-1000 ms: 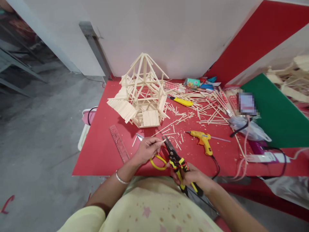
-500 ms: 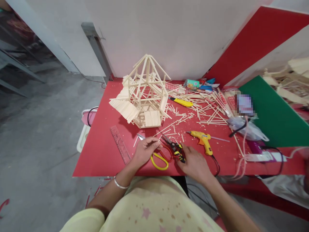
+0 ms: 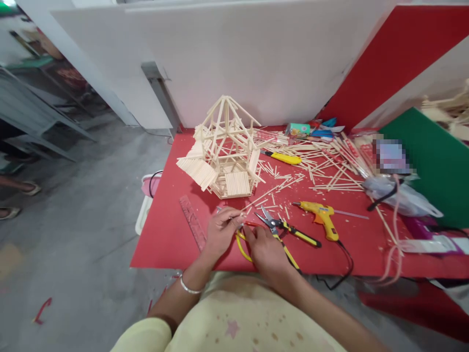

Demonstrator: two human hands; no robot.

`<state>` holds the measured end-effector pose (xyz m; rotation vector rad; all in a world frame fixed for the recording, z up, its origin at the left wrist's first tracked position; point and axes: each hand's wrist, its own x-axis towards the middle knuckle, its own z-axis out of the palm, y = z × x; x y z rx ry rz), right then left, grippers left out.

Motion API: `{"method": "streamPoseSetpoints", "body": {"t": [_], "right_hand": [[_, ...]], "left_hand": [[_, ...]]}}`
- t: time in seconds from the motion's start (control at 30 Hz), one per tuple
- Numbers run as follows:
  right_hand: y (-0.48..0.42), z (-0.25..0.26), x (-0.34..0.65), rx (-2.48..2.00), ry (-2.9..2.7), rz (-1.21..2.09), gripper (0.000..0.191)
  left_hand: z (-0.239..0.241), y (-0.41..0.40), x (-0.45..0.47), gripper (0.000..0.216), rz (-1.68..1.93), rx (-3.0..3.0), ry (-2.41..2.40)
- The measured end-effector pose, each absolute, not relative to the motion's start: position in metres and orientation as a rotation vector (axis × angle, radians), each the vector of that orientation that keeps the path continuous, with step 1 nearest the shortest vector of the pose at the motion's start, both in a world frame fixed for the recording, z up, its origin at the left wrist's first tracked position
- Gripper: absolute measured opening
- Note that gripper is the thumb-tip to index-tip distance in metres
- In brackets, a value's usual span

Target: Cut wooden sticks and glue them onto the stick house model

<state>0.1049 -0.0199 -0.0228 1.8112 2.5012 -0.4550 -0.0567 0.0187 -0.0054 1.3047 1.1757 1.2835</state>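
My left hand (image 3: 223, 231) is closed in a pinch, with a thin pale wooden stick (image 3: 243, 214) showing at the fingertips. Close beside it, the curled fingers of my right hand (image 3: 266, 248) are on the handles of a pair of scissors (image 3: 242, 247), one red and one yellow; the scissors' blades are mostly hidden by my left hand. Black-and-yellow cutting pliers (image 3: 275, 226) lie with jaws and handles apart, just past my right hand. Behind both hands stands a house-like model (image 3: 237, 184) of wooden sticks, with an open, pointed roof frame.
A clear ruler (image 3: 192, 222) lies left of my hands. To the right are a yellow glue gun (image 3: 322, 217) with its cord and a yellow utility knife (image 3: 286, 158). Loose sticks (image 3: 330, 171) and offcuts litter the red table (image 3: 161, 244). Plastic bags (image 3: 401, 195) lie farther right.
My right hand has let go of the cutting pliers, which now lie spread on the table, and has moved left onto the scissors' handles. My left hand stays pinched. The view has shifted slightly.
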Motion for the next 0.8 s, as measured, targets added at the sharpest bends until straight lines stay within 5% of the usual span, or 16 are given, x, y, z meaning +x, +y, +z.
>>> {"method": "streamPoseSetpoints", "body": {"t": [0.37,0.47,0.6,0.8], "right_hand": [[-0.016,-0.015,0.145,1.822,2.63,-1.032,0.082],[-0.017,-0.006,0.138,1.876,2.669,-1.133,0.071],[-0.015,0.002,0.123,1.916,2.766,-0.954,0.049],[-0.011,0.003,0.114,1.932,2.738,-0.589,0.045]], "left_hand": [[-0.008,0.013,-0.106,0.018,1.374,1.211,1.442],[-0.014,0.014,-0.111,0.016,1.33,1.297,1.437],[-0.016,0.014,-0.108,0.016,1.328,1.414,1.294],[-0.019,0.012,-0.103,0.013,1.335,1.507,1.267]]}}
